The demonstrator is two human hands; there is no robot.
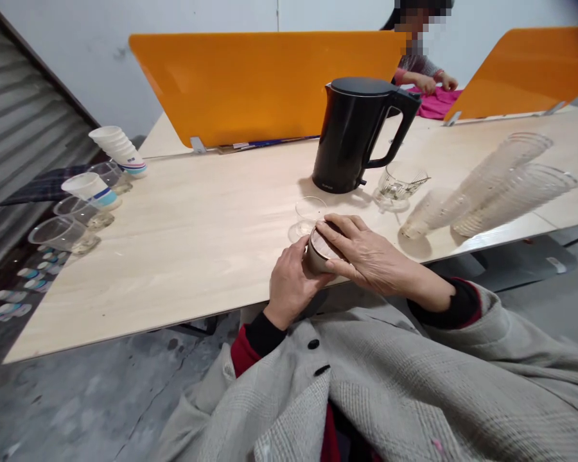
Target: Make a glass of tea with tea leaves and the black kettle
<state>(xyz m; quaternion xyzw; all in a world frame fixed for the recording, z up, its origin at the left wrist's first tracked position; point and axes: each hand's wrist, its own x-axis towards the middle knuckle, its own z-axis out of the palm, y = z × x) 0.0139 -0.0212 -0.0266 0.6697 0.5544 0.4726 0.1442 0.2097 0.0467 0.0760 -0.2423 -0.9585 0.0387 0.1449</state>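
At the table's front edge, my left hand (291, 282) is closed around the side of a small round brown canister (316, 262) with a pale top and a dark rim. My right hand (373, 256) grips the same canister from above, fingers across its top and thumb at the near side. Just behind it stands a clear plastic cup (308, 209), close to my left fingertips. Farther back is a black electric kettle (347, 135), its handle to the right. A ribbed glass (401, 186) sits right of the kettle. What the canister contains is hidden.
Stacked clear plastic cups (510, 192) lean at the right. Paper cups (120, 147) and clear cups (65, 236) line the left edge. Orange dividers (270, 83) cross the pale table (183, 224). Behind, another person's hands (426, 83) touch pink cloth (436, 102).
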